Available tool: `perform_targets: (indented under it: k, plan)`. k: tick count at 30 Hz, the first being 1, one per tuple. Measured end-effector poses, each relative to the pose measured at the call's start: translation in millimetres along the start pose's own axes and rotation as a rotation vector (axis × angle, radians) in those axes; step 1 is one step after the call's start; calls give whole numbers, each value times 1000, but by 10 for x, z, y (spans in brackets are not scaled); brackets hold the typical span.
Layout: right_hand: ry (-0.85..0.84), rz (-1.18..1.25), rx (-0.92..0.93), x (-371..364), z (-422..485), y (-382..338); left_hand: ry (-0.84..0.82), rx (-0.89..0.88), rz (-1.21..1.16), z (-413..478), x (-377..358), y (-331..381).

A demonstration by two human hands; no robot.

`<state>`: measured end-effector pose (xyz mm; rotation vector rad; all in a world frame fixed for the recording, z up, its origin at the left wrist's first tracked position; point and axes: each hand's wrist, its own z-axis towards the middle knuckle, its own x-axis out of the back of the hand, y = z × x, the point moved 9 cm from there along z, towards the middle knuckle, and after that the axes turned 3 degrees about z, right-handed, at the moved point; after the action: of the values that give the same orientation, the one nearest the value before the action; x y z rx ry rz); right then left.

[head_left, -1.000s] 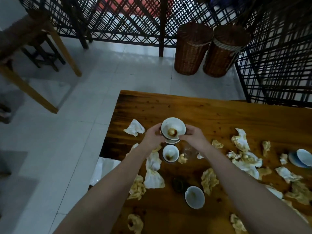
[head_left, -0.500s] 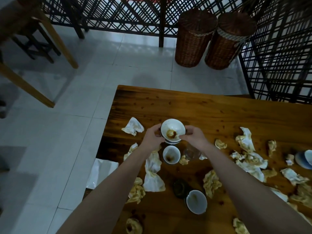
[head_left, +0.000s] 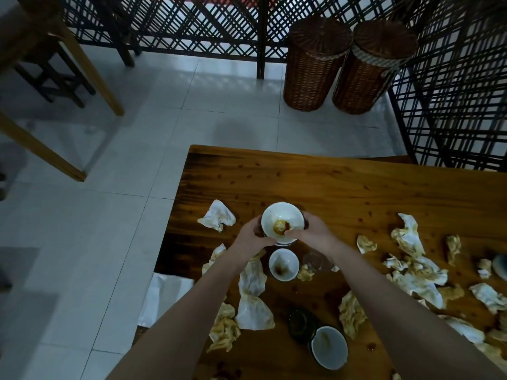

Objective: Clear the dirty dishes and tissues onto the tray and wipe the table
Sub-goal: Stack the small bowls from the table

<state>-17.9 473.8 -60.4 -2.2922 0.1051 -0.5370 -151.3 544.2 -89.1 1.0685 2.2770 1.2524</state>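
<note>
Stained white bowls [head_left: 284, 264], three: upper bowl [head_left: 282, 223] grasped by left grip [head_left: 253, 237] and right grip [head_left: 312, 233]. Crumpled tissues [head_left: 216, 219], many, litter surface [head_left: 329, 182]. Wicker baskets [head_left: 312, 64], two.

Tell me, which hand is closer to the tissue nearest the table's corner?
Left. The left hand sits just right of that tissue; the right hand is beyond the bowl, farther off.

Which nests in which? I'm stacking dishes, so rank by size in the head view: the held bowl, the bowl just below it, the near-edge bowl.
1. held bowl and near-edge bowl: they look alike, and their nearness to the camera differs, so unranked.
2. bowl just below: clearly smallest.
</note>
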Motion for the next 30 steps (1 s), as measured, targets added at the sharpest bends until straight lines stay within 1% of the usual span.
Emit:
perform_targets:
  k: [6,8,10,13,17,21,24,27,30]
  plan:
    - [54,122,103,142,-139,-197,12,-33,-130,-102,17,147]
    - [67,194,100,219,-214,-196,9,-77,-135,-161,15,278]
    - [50,290,77,274,-294,-137,-9,-122,-130,-234,-24,428]
    - [28,440,91,363,-455,-82,-50,-183,-127,-352,-135,647]
    - [28,563,114,544,-753,21,-94,-218,-119,-505,-390,854]
    - [60,669,140,800,-1123,251,-157,-229,-125,-697,-792,939]
    - [110,742,148,1000,-1400,502,-221,-243,-86,-883,-1156,963]
    - [153,750,161,1209,-1712,786,-266,-259,-52,-1080,-1564,964]
    - [187,756,180,1480,-2108,1143,-324,-233,-83,-1286,-2108,927]
